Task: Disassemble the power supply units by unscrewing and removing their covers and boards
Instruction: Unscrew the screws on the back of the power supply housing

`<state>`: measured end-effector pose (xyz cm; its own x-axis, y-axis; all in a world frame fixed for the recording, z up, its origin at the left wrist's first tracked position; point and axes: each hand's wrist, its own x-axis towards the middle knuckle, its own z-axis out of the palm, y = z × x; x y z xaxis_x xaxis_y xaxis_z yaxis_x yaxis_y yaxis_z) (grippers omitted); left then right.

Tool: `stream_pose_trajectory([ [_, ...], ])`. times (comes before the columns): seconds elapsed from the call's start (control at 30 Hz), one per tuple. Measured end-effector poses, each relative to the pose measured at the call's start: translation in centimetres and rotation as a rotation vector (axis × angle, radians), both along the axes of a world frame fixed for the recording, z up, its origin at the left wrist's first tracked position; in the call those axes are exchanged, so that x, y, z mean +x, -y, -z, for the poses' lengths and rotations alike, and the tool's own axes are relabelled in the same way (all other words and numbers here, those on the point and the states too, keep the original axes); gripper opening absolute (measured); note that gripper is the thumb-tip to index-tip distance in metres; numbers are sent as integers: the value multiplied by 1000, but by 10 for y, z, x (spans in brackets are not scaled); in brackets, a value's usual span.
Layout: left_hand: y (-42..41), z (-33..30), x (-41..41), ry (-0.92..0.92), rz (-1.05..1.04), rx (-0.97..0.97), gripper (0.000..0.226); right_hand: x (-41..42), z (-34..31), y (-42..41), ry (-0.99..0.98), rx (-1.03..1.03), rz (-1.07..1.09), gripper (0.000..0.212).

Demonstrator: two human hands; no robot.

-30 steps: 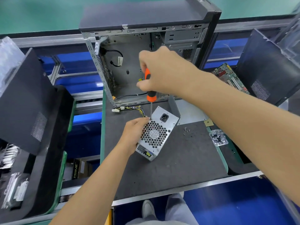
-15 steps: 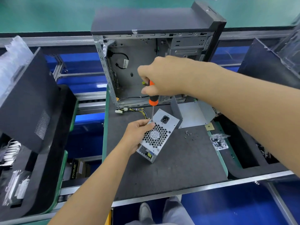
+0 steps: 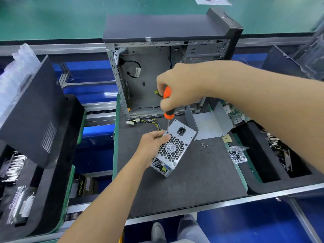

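Screwdriver shaft, orange-and-black-handled, stands nearly upright in the right hand's fist, tip on the far-left corner of the silver perforated power supply unit, which the left hand grips, tilted on the dark worktop.

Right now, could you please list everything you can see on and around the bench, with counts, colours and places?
Power supply unit: one, silver, mid-mat, tilted.
Screwdriver: one, orange and black handle, tip at the unit's far corner.
Computer case: one, black and grey, open, behind the unit.
Wire bundle: one, yellow and black, before the case.
Bent metal cover: one, grey, right of the unit.
Loose screws: several, silver, on the mat.
Bag of screws: one, clear, at the mat's right edge.
Work mat: one, dark grey.
Black side panels: two, one leaning at each side.
Left hand: holds the unit.
Right hand: its grip is on the screwdriver.
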<state>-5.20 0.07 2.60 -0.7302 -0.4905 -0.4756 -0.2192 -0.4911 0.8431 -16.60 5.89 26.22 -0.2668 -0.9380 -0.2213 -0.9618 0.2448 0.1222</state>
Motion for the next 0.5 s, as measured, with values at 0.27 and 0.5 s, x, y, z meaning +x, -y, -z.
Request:
stream_pose_trajectory([
  [0.27, 1, 3, -2, 9, -4, -11, 18, -8, 3, -7, 23, -28, 82, 49],
  [0.5, 1, 7, -3, 14, 0, -27, 17, -3, 0, -11, -74, -108, 260, 74],
])
